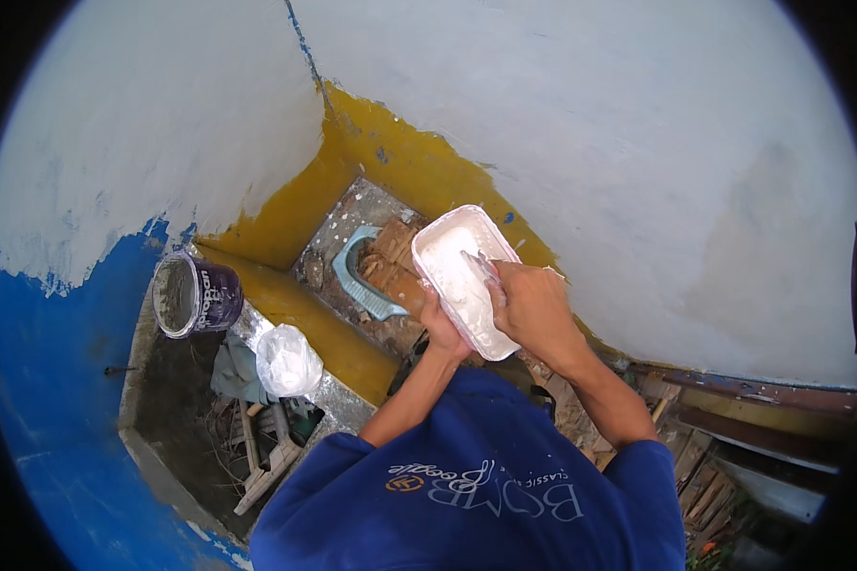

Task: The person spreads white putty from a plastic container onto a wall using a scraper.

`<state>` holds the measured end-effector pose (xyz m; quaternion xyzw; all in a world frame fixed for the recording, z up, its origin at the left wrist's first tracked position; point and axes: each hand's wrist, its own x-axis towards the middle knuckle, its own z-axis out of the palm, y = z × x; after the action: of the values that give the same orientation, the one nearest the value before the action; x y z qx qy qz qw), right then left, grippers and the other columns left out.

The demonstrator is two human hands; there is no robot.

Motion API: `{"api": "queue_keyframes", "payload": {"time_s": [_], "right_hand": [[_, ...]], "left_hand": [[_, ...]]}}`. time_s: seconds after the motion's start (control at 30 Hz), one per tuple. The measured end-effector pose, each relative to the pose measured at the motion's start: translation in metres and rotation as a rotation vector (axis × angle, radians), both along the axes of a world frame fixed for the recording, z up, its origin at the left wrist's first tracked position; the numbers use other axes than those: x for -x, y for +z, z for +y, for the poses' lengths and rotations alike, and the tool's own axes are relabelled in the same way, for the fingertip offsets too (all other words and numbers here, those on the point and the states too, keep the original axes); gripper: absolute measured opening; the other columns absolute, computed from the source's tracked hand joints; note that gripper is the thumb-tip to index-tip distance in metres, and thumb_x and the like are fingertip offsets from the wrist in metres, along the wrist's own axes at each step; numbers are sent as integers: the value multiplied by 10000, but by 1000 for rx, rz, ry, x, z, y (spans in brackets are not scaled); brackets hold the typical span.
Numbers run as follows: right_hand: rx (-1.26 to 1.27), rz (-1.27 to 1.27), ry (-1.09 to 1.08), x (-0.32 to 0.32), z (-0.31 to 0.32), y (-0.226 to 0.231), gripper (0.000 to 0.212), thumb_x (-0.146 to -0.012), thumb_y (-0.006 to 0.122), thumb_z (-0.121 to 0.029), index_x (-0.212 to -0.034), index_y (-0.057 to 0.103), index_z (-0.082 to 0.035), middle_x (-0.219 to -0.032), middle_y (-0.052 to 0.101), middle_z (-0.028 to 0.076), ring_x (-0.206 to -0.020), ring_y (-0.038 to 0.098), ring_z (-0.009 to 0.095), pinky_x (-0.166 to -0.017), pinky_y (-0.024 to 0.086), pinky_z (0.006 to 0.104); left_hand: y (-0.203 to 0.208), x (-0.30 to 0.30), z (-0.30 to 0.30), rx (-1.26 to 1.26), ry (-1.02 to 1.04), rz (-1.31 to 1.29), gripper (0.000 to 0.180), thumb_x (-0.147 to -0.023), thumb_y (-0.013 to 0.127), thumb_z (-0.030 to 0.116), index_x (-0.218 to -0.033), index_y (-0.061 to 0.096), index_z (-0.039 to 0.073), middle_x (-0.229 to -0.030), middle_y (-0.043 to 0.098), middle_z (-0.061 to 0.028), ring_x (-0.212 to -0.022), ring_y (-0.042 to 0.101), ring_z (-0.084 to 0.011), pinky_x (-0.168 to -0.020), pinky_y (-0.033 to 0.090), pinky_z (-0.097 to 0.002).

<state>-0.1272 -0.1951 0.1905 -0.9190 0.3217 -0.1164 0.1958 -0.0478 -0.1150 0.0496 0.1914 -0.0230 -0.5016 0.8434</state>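
My left hand grips the near left side of a white rectangular plastic tub, its fingers going under the rim. White paste coats the tub's floor and inner walls. Over the far right side of the tub, my right hand is closed around a putty knife. The tool's tip points into the paste, and its handle is mostly covered by my fingers.
Whitish coating covers the upper walls, above yellow and blue paint. On the ledge at left stand a dark bucket and a white plastic bag. A light-blue squat toilet with brown debris lies below the tub. Wood scraps are at lower right.
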Motion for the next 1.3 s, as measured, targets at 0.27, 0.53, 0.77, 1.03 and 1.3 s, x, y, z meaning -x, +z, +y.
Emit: {"api": "queue_keyframes", "payload": {"time_s": [0.27, 0.53, 0.77, 1.03, 1.3], "right_hand": [[98, -47, -12, -3, -1, 13, 203, -856, 594, -126, -992, 647, 15, -788, 656, 211, -677, 644, 386, -617, 496, 484], [-77, -3, 77, -16, 14, 2, 238, -851, 597, -118, -1025, 607, 43, -730, 640, 241, -662, 634, 424, -606, 495, 500], [-156, -94, 94, -25, 10, -8, 170, -832, 603, -93, -932, 543, 30, -619, 560, 250, -617, 575, 459, -585, 442, 525], [-79, -132, 107, -25, 17, -6, 174, -828, 599, -76, -957, 541, 27, -607, 558, 248, -584, 572, 460, -552, 447, 530], [-78, -23, 148, -29, 19, -10, 227, -834, 595, -93, -1006, 539, 45, -651, 595, 258, -617, 600, 450, -600, 467, 527]], "left_hand": [[7, -6, 3, 13, 25, 67, 781, -963, 335, 641, -1482, 316, 58, -1454, 440, -145, -1294, 474, -318, -1110, 375, -464], [-6, -8, 6, 46, 59, 74, 689, -999, 312, 580, -1475, 338, 83, -1450, 446, -124, -1305, 460, -305, -1125, 352, -457], [-4, -15, 10, 195, 28, 93, 610, -1018, 318, 496, -1459, 365, 78, -1429, 470, -116, -1306, 461, -287, -1120, 355, -443], [0, -15, 12, 160, 33, 74, 654, -1002, 317, 544, -1465, 361, 85, -1437, 463, -116, -1301, 466, -291, -1119, 357, -443], [5, -19, 12, 4, 52, 18, 709, -988, 306, 607, -1478, 345, 95, -1463, 439, -113, -1321, 448, -297, -1129, 346, -456]]}}
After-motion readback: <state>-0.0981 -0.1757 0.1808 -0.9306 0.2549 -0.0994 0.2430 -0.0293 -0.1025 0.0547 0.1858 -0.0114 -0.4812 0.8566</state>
